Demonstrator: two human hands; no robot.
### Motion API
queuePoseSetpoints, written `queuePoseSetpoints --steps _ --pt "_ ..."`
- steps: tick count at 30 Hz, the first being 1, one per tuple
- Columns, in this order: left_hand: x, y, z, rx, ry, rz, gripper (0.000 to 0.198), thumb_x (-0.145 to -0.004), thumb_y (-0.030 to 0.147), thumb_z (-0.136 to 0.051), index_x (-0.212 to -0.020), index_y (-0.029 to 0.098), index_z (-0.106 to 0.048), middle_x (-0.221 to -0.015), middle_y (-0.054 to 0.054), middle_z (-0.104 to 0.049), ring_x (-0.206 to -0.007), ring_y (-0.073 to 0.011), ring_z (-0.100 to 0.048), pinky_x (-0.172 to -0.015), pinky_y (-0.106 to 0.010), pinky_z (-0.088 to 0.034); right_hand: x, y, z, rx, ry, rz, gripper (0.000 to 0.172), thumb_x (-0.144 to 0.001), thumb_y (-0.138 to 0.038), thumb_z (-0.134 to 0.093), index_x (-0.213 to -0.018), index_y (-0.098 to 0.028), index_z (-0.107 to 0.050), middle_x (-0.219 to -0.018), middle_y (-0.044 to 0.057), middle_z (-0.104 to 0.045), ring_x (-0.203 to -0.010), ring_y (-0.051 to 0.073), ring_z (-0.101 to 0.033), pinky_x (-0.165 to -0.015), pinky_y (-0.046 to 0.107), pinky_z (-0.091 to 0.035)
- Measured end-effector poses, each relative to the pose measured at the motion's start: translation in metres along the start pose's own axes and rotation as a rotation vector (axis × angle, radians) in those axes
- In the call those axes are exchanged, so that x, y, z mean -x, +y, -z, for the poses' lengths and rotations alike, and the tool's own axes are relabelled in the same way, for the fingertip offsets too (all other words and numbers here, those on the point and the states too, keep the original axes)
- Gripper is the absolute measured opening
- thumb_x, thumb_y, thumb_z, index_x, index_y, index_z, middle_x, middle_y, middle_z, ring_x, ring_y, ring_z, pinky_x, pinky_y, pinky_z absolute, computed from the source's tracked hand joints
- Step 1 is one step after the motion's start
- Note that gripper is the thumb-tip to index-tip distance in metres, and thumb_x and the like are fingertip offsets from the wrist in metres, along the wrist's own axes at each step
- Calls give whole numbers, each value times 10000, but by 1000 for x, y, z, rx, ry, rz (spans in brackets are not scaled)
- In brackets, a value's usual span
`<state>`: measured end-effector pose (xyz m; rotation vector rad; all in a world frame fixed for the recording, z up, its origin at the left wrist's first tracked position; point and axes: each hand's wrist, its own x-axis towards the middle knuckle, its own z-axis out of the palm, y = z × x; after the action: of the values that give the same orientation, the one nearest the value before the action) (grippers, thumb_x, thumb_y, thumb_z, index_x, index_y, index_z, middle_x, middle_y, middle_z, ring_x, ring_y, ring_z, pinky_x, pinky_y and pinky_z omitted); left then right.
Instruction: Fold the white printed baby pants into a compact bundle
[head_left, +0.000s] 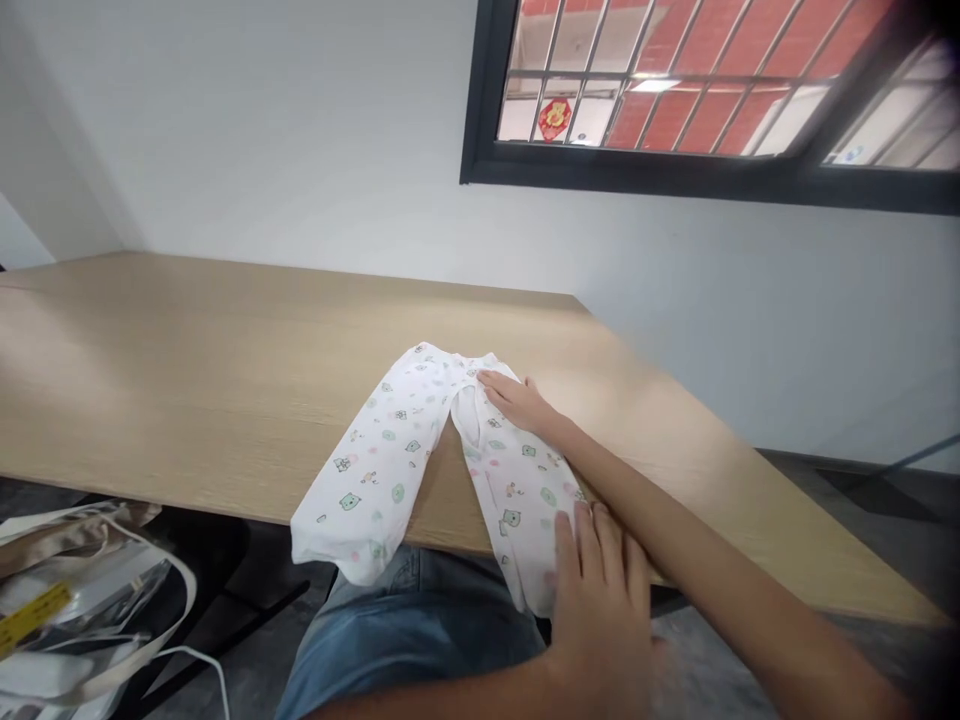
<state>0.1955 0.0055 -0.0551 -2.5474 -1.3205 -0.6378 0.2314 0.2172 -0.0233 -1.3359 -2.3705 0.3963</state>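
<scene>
White baby pants (409, 430) printed with small green and pink animals lie spread on the table, waistband at the far side. Both lower legs hang past the table's near edge. My right hand (521, 402) rests flat near the top of the right-side pant leg, fingers stretched out, by a fold at the crotch. Reaching across from the left, my left hand (604, 580) lies over the lower part of that same leg. Its fingers are extended and slightly spread, palm down; its thumb side is blurred.
The wooden table (187, 380) runs far to the left, with its right edge slanting toward me. On the lower left, a bag (97, 600) with pale straps and packaged items stands beside my jeans (420, 630). A barred window (675, 90) is in the wall behind.
</scene>
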Motion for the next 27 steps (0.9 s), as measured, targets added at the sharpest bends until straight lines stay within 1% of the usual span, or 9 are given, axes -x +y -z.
queuePoseSetpoints --steps 3,7,10,14,16,19,22,24,27 --pt "4 10 -13 -161 159 38 416 -866 308 -469 -1200 73 -551 -1276 -182 -500 -1187 -368 -442 -933 -521 -419 -8 6 0 -75 140 -69 366 -847 -203 -370 -1127 -167 -603 -1273 75 -496 -1205 228 -400 -1032 373 -271" --pt "0 5 -16 -183 286 34 328 -893 254 -416 -1120 96 -594 -1178 -165 -580 -1104 -343 -527 -856 -507 -482 -4 23 9 -223 273 -236 367 -727 -158 -485 -1057 -98 -635 -1125 132 -562 -1036 256 -512 -907 361 -390" --pt "0 0 -12 -142 279 32 310 -897 239 -412 -1115 99 -582 -1150 -170 -594 -1108 -331 -528 -857 -489 -493 1 33 20 -389 210 -301 272 -715 -218 -549 -934 -132 -685 -797 59 -632 -739 200 -576 -712 319 -460" --pt "0 -8 -4 5 149 5 270 -880 207 -424 -1065 94 -585 -1187 -174 -567 -1142 -322 -500 -918 -493 -456 2 34 27 -583 143 -332 231 -709 -304 -610 -849 -148 -705 -551 -1 -561 -527 140 -502 -549 271 -437" --pt "0 -17 6 152 44 -26 244 -856 209 -449 -1020 99 -592 -1228 -170 -539 -1144 -314 -497 -943 -491 -437 2 29 29 -667 136 -336 244 -709 -315 -621 -858 -139 -701 -601 24 -597 -564 150 -528 -549 268 -448" --pt "5 -40 36 411 -29 -18 272 -787 118 -450 -1024 105 -583 -1321 -164 -452 -1177 -285 -469 -964 -429 -436 0 12 37 -810 104 -309 284 -762 -337 -584 -970 -168 -676 -926 69 -651 -791 182 -592 -656 267 -493" --pt "21 -74 81 558 114 97 448 -722 -17 -322 -1055 146 -575 -1388 -118 -361 -1258 -210 -381 -982 -348 -421 -8 -17 49 -1079 12 -220 284 -803 -335 -559 -1054 -227 -635 -1188 32 -559 -989 196 -561 -787 273 -499" --pt "38 -99 108 515 227 202 472 -737 -13 -286 -1027 199 -591 -1353 -80 -373 -1212 -194 -433 -923 -333 -465 -20 -41 53 -1187 -68 -147 275 -811 -329 -562 -1062 -230 -615 -1235 25 -520 -1010 208 -556 -825 292 -496" --pt "66 -139 125 336 292 448 399 -806 72 -308 -978 249 -621 -1173 -59 -439 -954 -165 -581 -741 -290 -533 -45 -74 43 -1030 -159 -67 329 -850 -367 -505 -1143 -227 -557 -1312 31 -445 -1014 222 -561 -816 304 -510"
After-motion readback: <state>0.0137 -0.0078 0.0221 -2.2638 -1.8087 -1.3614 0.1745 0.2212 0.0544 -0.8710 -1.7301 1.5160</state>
